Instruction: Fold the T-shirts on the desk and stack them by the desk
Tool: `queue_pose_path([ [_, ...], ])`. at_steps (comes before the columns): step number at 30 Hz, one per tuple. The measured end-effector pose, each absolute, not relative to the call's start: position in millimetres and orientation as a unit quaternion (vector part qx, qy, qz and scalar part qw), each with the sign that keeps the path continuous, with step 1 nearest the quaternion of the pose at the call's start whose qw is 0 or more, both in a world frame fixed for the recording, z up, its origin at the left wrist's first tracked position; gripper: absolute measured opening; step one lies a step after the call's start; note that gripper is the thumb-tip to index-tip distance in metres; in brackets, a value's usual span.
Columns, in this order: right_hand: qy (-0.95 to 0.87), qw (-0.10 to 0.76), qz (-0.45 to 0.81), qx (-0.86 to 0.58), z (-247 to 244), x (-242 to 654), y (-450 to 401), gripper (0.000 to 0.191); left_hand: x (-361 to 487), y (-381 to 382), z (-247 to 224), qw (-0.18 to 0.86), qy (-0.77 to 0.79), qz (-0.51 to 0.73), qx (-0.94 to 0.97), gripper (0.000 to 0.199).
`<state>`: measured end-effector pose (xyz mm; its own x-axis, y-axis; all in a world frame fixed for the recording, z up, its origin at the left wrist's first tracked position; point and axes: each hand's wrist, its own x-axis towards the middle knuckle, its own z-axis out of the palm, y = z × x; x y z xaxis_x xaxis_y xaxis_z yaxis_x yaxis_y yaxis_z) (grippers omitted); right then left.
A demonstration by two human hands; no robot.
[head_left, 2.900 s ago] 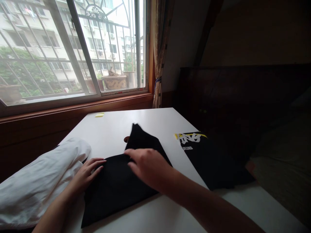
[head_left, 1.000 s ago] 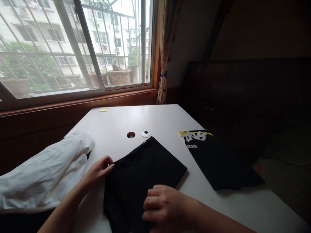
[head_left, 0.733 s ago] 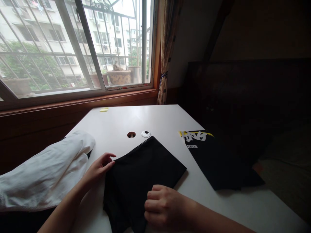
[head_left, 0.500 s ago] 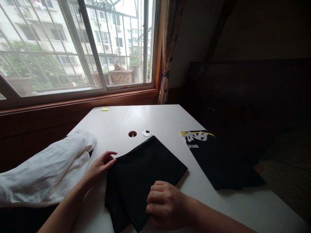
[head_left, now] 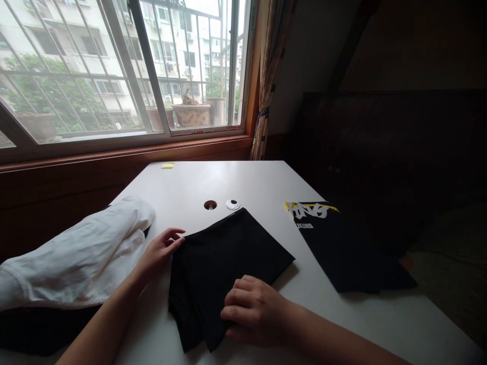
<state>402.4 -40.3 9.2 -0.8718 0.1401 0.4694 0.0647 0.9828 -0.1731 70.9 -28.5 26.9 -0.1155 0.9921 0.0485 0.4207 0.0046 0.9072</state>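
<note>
A piece of folded black clothing [head_left: 228, 253] lies at an angle on the white table [head_left: 251, 180]; what kind of garment it is cannot be told. At its left corner is my left hand [head_left: 162, 248], the thumb pressed to the cloth against the curled fingers and the index finger stretched out above. My right hand [head_left: 254, 309] is curled over the lower right edge, closed on the fabric, with its fingertips partly hidden. A second layer of black cloth shows beneath, on the lower left.
White clothing [head_left: 87, 253] lies on the left over dark cloth [head_left: 49, 332]. On the right is a folded black garment [head_left: 350, 258] with white and yellow print. A round hole [head_left: 210, 205], its loose cover [head_left: 233, 204] and a yellow note [head_left: 168, 165] are farther back, before the barred window [head_left: 198, 66].
My right hand has shifted slightly left and up along the garment's edge. The lower part of the cloth has drawn up a little, and the camera view has shifted slightly.
</note>
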Motion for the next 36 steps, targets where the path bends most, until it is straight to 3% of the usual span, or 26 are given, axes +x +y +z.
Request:
queue_pose_path([
  [3, -0.967, 0.247, 0.038, -0.056, 9.9, 399.4, -42.8, 0.047, 72.0, -28.3, 27.6, 0.339, 0.625, 0.420, 0.564, 0.045],
  [14, -0.963, 0.260, -0.057, -0.040, 15.0, 370.9, -70.5, 0.015, 67.6, -26.7, 20.6, 0.341, 0.626, 0.420, 0.562, 0.041],
  [22, -0.942, 0.328, 0.036, -0.055, 26.2, 374.8, -68.3, 0.002, 67.2, -26.6, 25.7, 0.334, 0.605, 0.442, 0.571, 0.038],
  [27, -0.904, 0.414, 0.086, -0.058, 46.8, 372.5, -65.0, 0.014, 65.7, -31.0, 34.7, 0.338, 0.601, 0.481, 0.541, 0.038],
  [32, -0.895, 0.437, 0.079, -0.048, 58.1, 363.6, -70.3, 0.016, 55.0, -36.1, 48.1, 0.265, 0.637, 0.445, 0.571, 0.028],
  [36, -0.929, 0.361, 0.074, -0.025, 46.7, 353.7, -75.8, 0.017, 43.0, -36.9, 46.7, 0.168, 0.677, 0.342, 0.630, 0.023],
])
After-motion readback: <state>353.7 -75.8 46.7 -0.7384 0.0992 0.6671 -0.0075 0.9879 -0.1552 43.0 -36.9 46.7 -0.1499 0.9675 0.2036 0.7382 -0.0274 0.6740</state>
